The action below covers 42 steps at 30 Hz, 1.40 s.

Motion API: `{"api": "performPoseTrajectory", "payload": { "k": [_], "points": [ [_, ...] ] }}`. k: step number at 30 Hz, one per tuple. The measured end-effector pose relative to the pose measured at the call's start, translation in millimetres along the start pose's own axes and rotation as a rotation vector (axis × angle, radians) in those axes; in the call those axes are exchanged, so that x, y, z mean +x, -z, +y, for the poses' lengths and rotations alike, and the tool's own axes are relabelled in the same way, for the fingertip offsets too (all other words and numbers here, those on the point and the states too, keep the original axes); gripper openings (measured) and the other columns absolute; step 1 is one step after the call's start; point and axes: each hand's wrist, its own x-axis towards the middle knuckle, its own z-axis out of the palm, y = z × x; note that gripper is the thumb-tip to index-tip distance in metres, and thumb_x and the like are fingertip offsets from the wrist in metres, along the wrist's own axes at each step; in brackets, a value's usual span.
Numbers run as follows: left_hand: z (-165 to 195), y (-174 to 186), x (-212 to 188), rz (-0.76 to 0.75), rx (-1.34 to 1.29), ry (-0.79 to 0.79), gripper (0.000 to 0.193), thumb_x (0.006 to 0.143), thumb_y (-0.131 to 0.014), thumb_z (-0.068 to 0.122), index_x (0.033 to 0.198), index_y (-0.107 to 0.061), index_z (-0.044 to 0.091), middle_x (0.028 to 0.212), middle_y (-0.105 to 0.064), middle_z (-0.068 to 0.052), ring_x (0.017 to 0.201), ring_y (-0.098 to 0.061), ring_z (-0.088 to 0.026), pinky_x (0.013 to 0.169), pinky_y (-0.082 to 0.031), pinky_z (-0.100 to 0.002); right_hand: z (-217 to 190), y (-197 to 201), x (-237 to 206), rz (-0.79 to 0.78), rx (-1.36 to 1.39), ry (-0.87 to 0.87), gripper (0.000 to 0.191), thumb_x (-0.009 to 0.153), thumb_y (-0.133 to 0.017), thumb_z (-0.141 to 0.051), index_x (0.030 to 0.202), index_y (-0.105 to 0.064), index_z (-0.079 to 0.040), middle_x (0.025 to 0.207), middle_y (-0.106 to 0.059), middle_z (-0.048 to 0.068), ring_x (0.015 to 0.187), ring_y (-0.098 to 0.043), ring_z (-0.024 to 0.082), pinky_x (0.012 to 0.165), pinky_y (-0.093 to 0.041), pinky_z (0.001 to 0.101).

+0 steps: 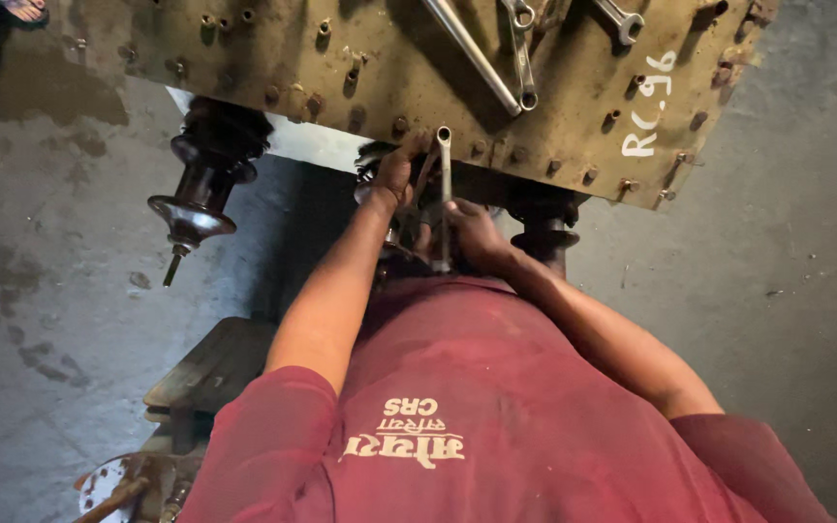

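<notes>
Hands meet at twelve o'clock from the red shirt (457, 407): the right hand (472, 235) is closed round the lower shank of an upright spanner (444, 189), the left hand (397, 174) is pressed against the edge of the rusty bolted cover (389, 68). Beyond, loose spanners (496, 53) lie on top. A slipping spanner head would probably skin knuckles on the bolts.
</notes>
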Motion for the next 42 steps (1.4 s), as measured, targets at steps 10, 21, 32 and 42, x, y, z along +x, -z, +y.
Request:
{"api": "performPoseTrajectory", "payload": {
  "k": [10, 21, 32, 42],
  "points": [
    [-7.5, 1.8, 6.1, -0.136, -0.110, 0.009, 0.033, 0.099, -0.078, 0.031, 0.117, -0.071, 0.004, 0.105, -0.073, -0.003, 0.091, -0.068, -0.016, 0.078, -0.058, -0.032, -48.0, 26.5, -10.0, 0.124, -0.882, -0.055, 0.029, 0.109, -0.055, -0.024, 0.109, -0.069, 0.002, 0.090, -0.067, 0.020, 0.074, -0.067, 0.025, 0.064, -0.051, 0.0419],
    [-7.7, 6.5, 7.4, -0.074, 0.020, -0.029, 0.040, 0.091, -0.075, 0.038, 0.116, -0.072, 0.007, 0.100, -0.076, -0.004, 0.083, -0.072, -0.018, 0.066, -0.060, -0.035, -156.8, 96.4, 7.1, -0.101, -1.150, 0.710, 0.023, 0.107, -0.060, -0.028, 0.107, -0.072, -0.008, 0.087, -0.074, 0.010, 0.077, -0.070, 0.017, 0.068, -0.055, 0.0396],
    [-12.6, 14.2, 12.5, -0.034, -0.058, 0.056, 0.037, 0.086, -0.080, 0.033, 0.114, -0.073, 0.010, 0.100, -0.075, -0.003, 0.087, -0.071, -0.019, 0.073, -0.061, -0.037, 7.7, 16.4, 5.8, 0.018, -0.107, 0.058, 0.030, 0.113, -0.050, -0.031, 0.104, -0.058, -0.003, 0.079, -0.053, 0.003, 0.062, -0.050, 0.013, 0.052, -0.044, 0.0331],
    [-6.7, 1.8, 4.3, -0.032, -0.046, 0.036, 0.039, 0.083, -0.082, 0.035, 0.113, -0.074, 0.011, 0.103, -0.077, -0.003, 0.091, -0.074, -0.019, 0.082, -0.062, -0.037, -39.6, 37.6, 1.6, 0.155, -0.971, 0.221, 0.040, 0.086, -0.071, -0.025, 0.121, -0.065, -0.007, 0.093, -0.073, 0.014, 0.075, -0.071, 0.027, 0.065, -0.058, 0.0431]
  ]
}}
